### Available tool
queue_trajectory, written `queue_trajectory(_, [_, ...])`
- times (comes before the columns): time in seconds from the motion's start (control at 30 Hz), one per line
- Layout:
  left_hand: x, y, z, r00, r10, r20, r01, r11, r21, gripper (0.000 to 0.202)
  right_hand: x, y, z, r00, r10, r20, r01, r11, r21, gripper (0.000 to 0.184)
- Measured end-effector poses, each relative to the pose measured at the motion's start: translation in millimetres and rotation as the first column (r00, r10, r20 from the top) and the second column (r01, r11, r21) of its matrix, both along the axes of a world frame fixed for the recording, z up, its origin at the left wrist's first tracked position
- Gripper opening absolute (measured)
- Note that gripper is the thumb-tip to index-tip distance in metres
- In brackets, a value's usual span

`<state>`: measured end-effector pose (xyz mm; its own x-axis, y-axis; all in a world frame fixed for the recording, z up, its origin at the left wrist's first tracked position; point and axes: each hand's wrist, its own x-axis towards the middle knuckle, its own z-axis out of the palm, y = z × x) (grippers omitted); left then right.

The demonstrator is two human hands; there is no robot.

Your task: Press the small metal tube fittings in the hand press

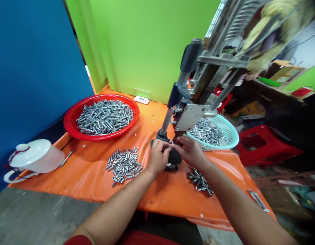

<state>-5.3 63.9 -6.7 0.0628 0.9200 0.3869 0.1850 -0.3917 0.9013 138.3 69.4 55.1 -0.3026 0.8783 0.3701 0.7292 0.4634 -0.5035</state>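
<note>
My left hand (158, 156) is closed at the black base (175, 157) of a bench press (189, 112), thumb and fingertips pinched together. My right hand (190, 148) meets it from the other side, its fingers also in a pinch under the press's ram. A small shiny metal part shows between the fingertips of both hands; its exact shape is mostly hidden. Left of the base lies a pile of short metal eye-ended sleeves (124, 166). Partly behind my right forearm is a smaller heap of longer metal pieces (200, 182).
A red basin (67, 117) full of metal eye-ended pieces stands at back left. Behind the press, a light-blue basket (232, 133) holds more metal parts. A white lidded mug (41, 156) is at the left edge, wrenches (258, 200) at the right, a red stool (272, 143) beyond.
</note>
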Motion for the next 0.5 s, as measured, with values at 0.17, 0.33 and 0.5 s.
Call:
queue_trajectory(0.17, [4, 2, 0.6, 1.000, 0.019, -0.016, -0.019, 1.000, 0.017, 0.008, -3, -1, -5.6, 0.999, 0.006, -0.037, -0.007, 1.000, -0.013, 0.023])
queue_trajectory(0.33, [6, 4, -3.2, 0.999, 0.032, 0.013, -0.032, 0.999, -0.025, 0.011, 21, 6, 4.2, 0.958, -0.133, -0.255, 0.089, 0.980, -0.178, 0.020])
queue_trajectory(0.5, [8, 3, -6.0, 0.998, 0.051, 0.039, -0.050, 0.998, -0.026, 0.014, 56, 32, 95.3, 0.554, -0.334, -0.763, 0.374, 0.918, -0.132, 0.021])
